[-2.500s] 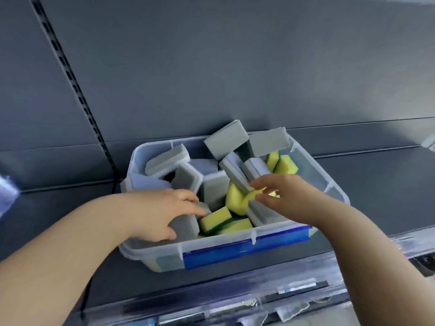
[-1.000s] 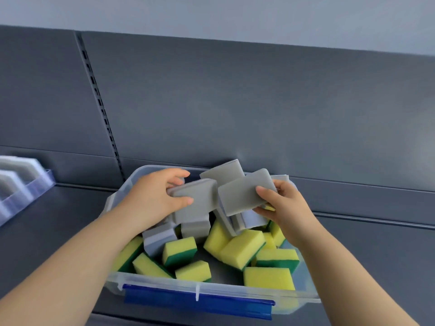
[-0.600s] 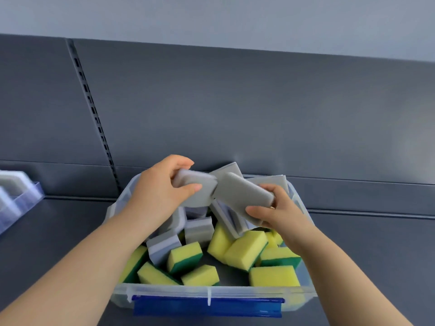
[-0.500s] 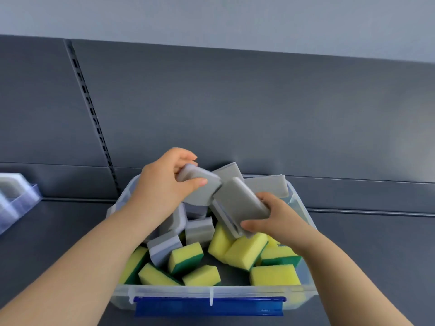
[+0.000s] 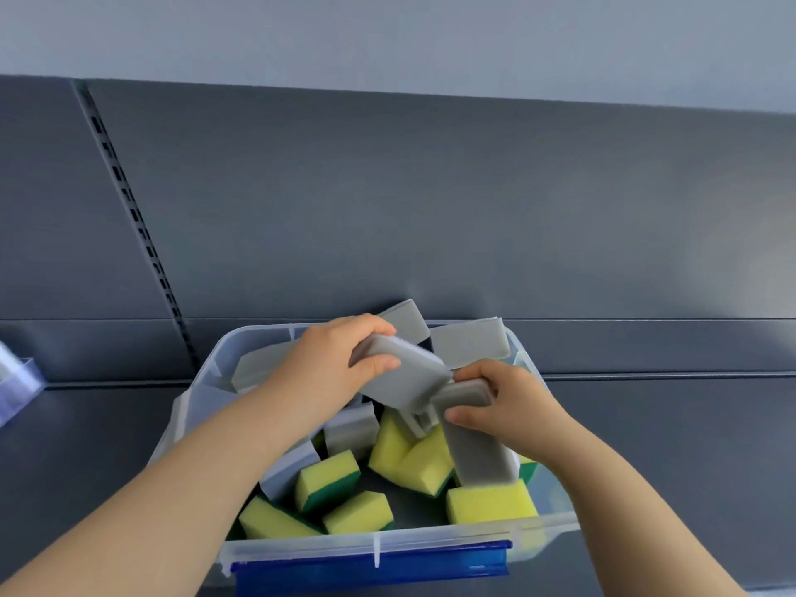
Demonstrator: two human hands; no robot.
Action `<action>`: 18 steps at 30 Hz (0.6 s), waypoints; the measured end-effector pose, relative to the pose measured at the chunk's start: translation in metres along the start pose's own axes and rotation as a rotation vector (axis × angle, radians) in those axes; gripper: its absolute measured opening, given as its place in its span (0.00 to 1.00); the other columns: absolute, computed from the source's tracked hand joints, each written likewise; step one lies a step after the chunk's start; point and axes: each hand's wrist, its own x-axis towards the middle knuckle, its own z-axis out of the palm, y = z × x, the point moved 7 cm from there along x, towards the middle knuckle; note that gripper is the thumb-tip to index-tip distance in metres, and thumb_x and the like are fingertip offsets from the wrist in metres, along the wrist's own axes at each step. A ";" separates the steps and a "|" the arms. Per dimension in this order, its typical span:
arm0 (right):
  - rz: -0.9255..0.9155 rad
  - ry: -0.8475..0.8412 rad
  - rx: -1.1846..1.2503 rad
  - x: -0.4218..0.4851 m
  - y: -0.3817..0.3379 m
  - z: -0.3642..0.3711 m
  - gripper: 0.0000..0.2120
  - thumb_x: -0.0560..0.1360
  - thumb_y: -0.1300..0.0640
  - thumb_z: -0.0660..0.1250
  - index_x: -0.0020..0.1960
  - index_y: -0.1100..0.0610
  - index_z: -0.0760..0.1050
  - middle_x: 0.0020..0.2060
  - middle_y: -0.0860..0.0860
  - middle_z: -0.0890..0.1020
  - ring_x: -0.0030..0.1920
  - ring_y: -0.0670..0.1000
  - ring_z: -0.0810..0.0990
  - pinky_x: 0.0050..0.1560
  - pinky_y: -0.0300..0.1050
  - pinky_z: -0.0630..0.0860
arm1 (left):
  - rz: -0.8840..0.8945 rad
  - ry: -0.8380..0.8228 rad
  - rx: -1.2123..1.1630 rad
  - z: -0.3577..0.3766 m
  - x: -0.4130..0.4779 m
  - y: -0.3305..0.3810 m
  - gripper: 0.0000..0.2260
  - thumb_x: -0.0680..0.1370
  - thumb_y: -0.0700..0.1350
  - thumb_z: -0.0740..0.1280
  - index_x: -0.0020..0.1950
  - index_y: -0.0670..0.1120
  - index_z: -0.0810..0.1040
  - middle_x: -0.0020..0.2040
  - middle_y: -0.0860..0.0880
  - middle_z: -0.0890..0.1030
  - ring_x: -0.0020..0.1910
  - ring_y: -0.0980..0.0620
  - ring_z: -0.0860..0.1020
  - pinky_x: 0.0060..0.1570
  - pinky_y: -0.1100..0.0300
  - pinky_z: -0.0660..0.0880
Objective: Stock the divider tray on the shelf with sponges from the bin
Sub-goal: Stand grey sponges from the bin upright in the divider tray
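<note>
Step in hand, as I read it: getting two gray sponges out of the bin (image 5: 301,547) for the divider tray (image 5: 19,387).

Left hand (image 5: 331,364): grip clamped on one gray sponge (image 5: 409,377), thumb on the near face, fingers over the far edge. Right hand (image 5: 510,409): grip clamped on the top end of a second gray sponge (image 5: 478,454), which hangs down toward the bin's front right corner. The two sponges touch and cross above the bin's middle, with the left one on top.

To do it well:
- Part them first so neither drags the other loose.
- Lift clear of the bin's rim.
- Foam squashes, so pinch firmly without crushing it.
- The right one is held by one end and will probably swing; regrip nearer its middle.

The tray sits on the shelf (image 5: 86,445) well left of the bin and is mostly out of view. Both grips are over the bin, well apart from the tray. Yellow sponges (image 5: 491,504) lie loose in the bin below.
</note>
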 end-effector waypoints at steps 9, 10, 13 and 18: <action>-0.001 0.042 0.141 -0.007 0.021 -0.008 0.20 0.67 0.51 0.74 0.55 0.45 0.72 0.48 0.43 0.78 0.47 0.44 0.76 0.42 0.35 0.72 | -0.172 0.294 -0.330 0.000 -0.007 0.007 0.26 0.67 0.43 0.76 0.60 0.58 0.71 0.50 0.62 0.77 0.49 0.65 0.77 0.49 0.70 0.73; -0.007 0.057 0.162 -0.009 0.024 -0.010 0.20 0.67 0.52 0.74 0.55 0.44 0.70 0.47 0.41 0.77 0.46 0.42 0.76 0.40 0.33 0.71 | -0.172 0.338 -0.326 -0.003 -0.009 0.011 0.25 0.67 0.43 0.76 0.59 0.60 0.72 0.50 0.63 0.77 0.49 0.67 0.76 0.48 0.72 0.72; -0.037 0.129 0.238 -0.014 0.028 -0.019 0.23 0.68 0.53 0.74 0.57 0.41 0.68 0.46 0.36 0.75 0.47 0.39 0.74 0.40 0.30 0.69 | -0.149 0.439 -0.264 -0.009 -0.018 0.024 0.24 0.68 0.44 0.76 0.54 0.66 0.71 0.52 0.65 0.78 0.52 0.66 0.76 0.51 0.70 0.72; -0.143 0.215 0.274 -0.020 0.021 -0.026 0.22 0.67 0.54 0.74 0.57 0.40 0.72 0.47 0.33 0.75 0.47 0.33 0.73 0.40 0.23 0.69 | -0.033 0.482 0.079 -0.023 -0.039 0.044 0.21 0.70 0.46 0.74 0.60 0.57 0.74 0.54 0.64 0.75 0.56 0.69 0.71 0.57 0.71 0.66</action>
